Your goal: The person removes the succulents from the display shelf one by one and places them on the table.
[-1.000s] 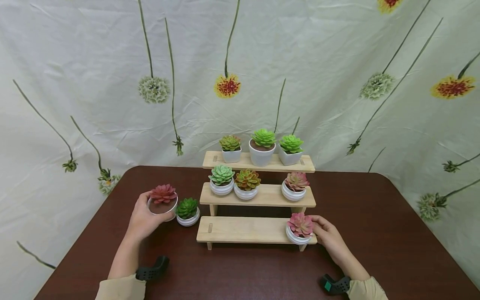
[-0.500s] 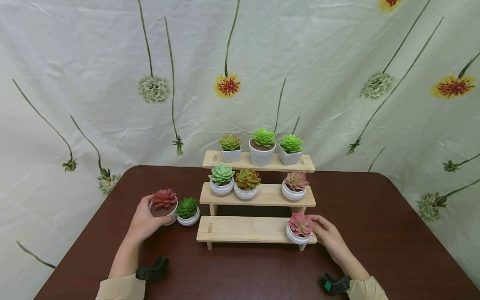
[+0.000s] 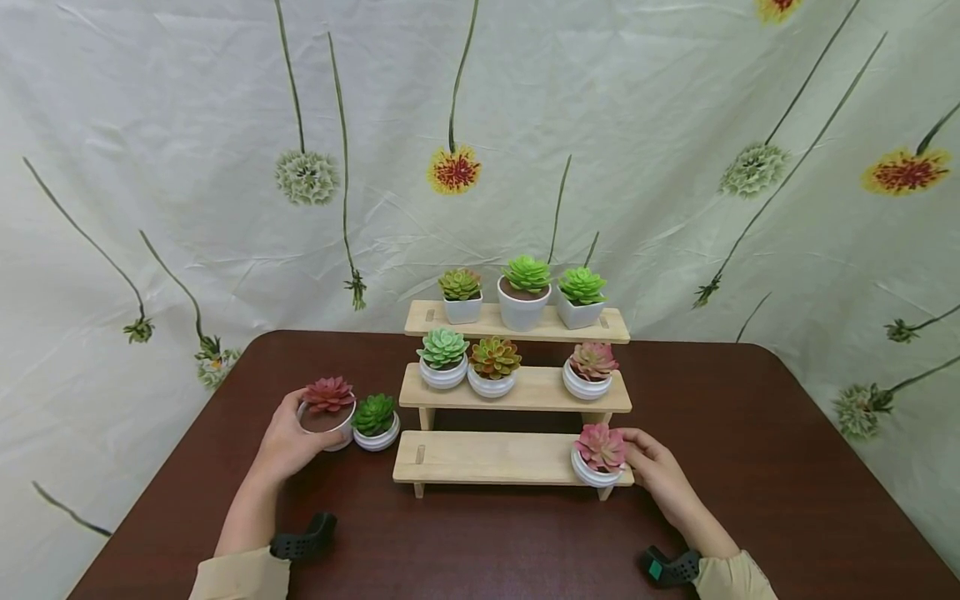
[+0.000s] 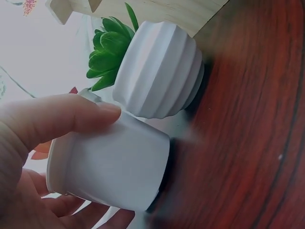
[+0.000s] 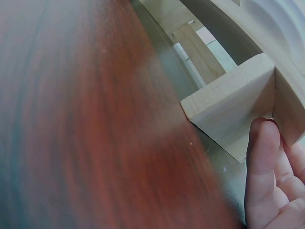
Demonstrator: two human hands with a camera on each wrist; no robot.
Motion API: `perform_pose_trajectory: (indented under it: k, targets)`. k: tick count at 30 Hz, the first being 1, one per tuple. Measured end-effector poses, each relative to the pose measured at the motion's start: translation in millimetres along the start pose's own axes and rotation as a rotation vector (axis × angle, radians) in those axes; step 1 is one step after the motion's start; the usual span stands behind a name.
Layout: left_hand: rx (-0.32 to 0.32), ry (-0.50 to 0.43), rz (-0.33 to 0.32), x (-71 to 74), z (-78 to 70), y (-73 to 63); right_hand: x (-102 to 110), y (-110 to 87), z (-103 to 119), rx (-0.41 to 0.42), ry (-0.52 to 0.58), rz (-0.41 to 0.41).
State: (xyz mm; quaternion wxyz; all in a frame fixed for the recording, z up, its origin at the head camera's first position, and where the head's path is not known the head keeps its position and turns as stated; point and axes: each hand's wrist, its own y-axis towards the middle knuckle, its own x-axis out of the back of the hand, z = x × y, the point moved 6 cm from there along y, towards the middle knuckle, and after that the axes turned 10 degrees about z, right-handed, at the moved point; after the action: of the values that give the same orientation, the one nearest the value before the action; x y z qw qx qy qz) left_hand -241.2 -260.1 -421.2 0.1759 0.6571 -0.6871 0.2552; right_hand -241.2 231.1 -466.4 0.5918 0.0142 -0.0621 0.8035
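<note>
On the brown table (image 3: 495, 542), a stepped wooden stand (image 3: 543, 385) is set. The right hand (image 3: 660, 473) is placed at the bottom step's (image 3: 487, 458) right end; whether anything is gripped there cannot be told. By the left hand (image 3: 287, 440), the white pot (image 4: 114, 162) of a red plant (image 3: 327, 394) is grasped between thumb (image 4: 81, 113) and fingers (image 4: 62, 205), just left of a small green plant (image 3: 374, 414).

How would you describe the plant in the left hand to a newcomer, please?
On the dark table, look left of the wooden three-tier stand. There, the left hand holds it: red succulent, smooth white pot, unlike its neighbour's green succulent and ribbed pot.
</note>
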Motion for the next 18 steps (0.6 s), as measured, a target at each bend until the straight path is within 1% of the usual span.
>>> perform_pose_trajectory:
  k: [7,11,15,18]
  targets:
    - [-0.054,0.011,-0.012,5.3,-9.5,-3.7,-1,-0.4,0,-0.010,0.005,0.008]
    - [-0.064,0.005,-0.023,9.2,-15.9,-5.6,-1,-0.6,1,-0.011,0.008,0.016]
    - [-0.057,-0.008,-0.069,13.1,-25.2,-9.7,-1,-0.6,1,-0.008,0.004,0.010]
    - [-0.078,-0.016,-0.124,16.6,-33.8,-14.4,0,-0.3,0,-0.007,0.002,0.004]
